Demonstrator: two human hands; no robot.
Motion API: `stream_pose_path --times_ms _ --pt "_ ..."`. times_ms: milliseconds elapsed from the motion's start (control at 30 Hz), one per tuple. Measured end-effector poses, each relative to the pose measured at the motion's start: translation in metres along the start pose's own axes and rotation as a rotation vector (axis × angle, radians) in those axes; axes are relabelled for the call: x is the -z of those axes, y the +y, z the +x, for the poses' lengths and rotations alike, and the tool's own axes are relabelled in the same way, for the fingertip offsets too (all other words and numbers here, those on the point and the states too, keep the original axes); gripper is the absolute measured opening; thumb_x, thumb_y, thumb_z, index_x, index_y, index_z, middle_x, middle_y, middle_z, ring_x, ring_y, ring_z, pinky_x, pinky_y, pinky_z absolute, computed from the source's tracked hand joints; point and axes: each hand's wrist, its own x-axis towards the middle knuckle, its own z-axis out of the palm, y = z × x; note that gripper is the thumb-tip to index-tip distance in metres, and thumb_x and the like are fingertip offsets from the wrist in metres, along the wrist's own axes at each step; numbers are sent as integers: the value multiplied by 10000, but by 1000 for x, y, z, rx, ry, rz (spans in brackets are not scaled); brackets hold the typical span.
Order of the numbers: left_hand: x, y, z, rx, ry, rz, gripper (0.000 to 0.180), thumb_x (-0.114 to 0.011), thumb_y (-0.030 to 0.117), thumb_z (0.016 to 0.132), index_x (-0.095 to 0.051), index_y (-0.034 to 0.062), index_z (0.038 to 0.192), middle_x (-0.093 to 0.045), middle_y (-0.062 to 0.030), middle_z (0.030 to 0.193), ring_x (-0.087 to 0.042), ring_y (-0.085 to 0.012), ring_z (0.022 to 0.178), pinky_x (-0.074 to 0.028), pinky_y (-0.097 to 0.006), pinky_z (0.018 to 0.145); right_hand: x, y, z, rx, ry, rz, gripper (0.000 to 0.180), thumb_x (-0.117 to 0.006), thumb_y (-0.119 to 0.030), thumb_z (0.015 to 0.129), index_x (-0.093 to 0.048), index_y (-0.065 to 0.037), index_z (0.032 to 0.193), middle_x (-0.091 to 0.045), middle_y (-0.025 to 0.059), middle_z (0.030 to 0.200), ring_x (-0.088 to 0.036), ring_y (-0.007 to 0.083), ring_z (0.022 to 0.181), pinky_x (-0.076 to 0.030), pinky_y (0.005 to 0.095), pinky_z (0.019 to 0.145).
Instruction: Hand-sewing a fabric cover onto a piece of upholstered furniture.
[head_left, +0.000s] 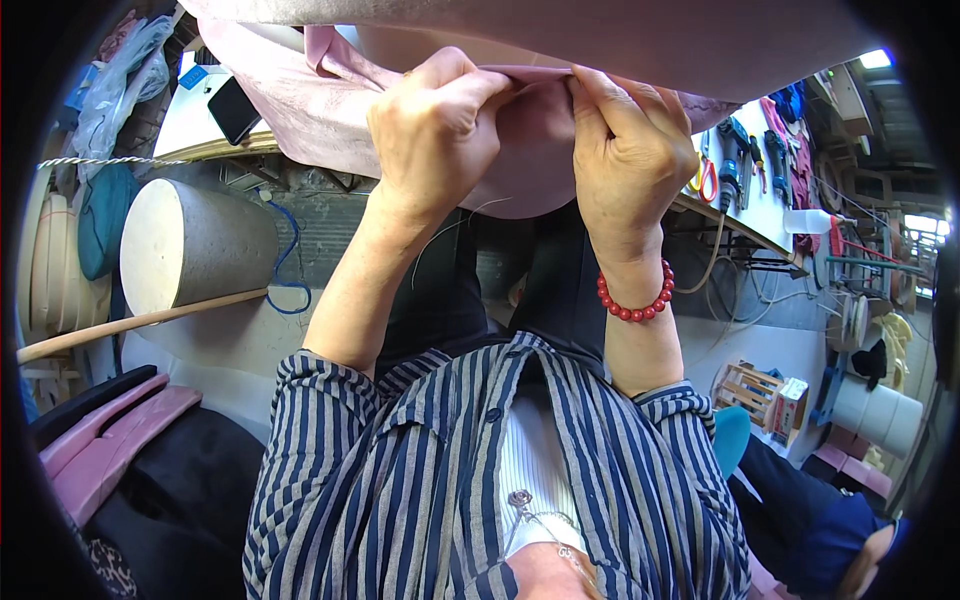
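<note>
Pink velvety fabric (320,115) drapes over a large rounded piece (560,30) covered in the same pink, across the top of the head view. My left hand (440,125) pinches the fabric's edge between thumb and bent fingers. A short way to its right, my right hand (630,135) grips the same edge, fingertips pressed together. Between the two hands the edge is drawn fairly straight, and a loose flap of fabric (535,165) hangs below it. The inner side of the fold and parts of my fingertips are hidden. A red bead bracelet (636,300) circles my right wrist.
A dark phone (234,110) lies on the worktable at the left. Scissors (707,178) and power tools (733,160) lie on the table at the right. Below left are a pale cylinder (195,245) and a wooden pole (150,322). Another person (815,520) is at the lower right.
</note>
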Motion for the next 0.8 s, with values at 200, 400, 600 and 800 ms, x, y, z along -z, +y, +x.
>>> stream_pose_path --times_ms 200,400,600,800 --pt "5 9 -2 157 -50 2 201 -772 64 672 -697 88 857 -621 -47 754 -635 -242 686 -498 -351 591 7 6 3 -11 -84 40 136 -785 -98 759 -773 -92 894 -731 56 848 -668 220 833 -475 340 812" --pt "2 6 3 66 48 101 324 -790 70 656 -673 66 957 -649 -80 865 -615 -271 898 -484 -389 778 25 8 15 -89 -255 142 140 -744 -36 788 -767 -66 923 -728 115 838 -690 268 795 -527 343 763" --pt "0 6 1 186 -69 25 305 -765 47 674 -692 59 970 -686 -95 952 -616 -285 951 -472 -405 837 28 7 19 -148 -391 69 153 -738 -69 758 -744 -72 911 -709 134 818 -674 321 806 -519 395 786" --pt "1 9 3 230 -94 -48 245 -744 25 697 -698 36 938 -690 -109 930 -631 -299 900 -495 -389 817 14 11 13 -67 -301 -62 192 -735 -17 739 -766 -80 918 -716 146 836 -689 304 792 -541 345 755"
